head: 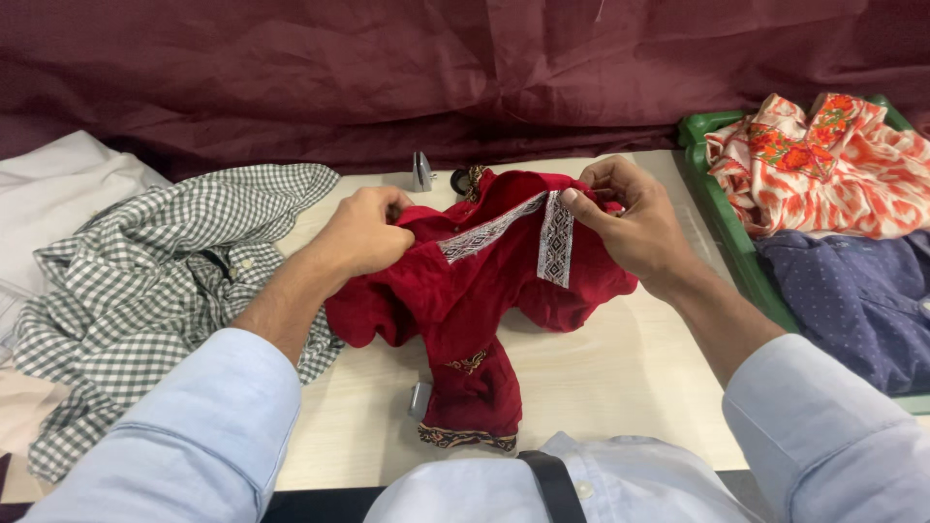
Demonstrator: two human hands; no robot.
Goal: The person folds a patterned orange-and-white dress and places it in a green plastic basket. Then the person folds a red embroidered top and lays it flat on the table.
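Closest to me, the hem of the red garment hangs at the table edge, still bunched and unfolded. Both my hands grip it near the neckline: my left hand has its fingers closed on a fold, my right hand pinches the patterned white trim. A checked shirt lies loose at my left; other clothes sit in the green tray.
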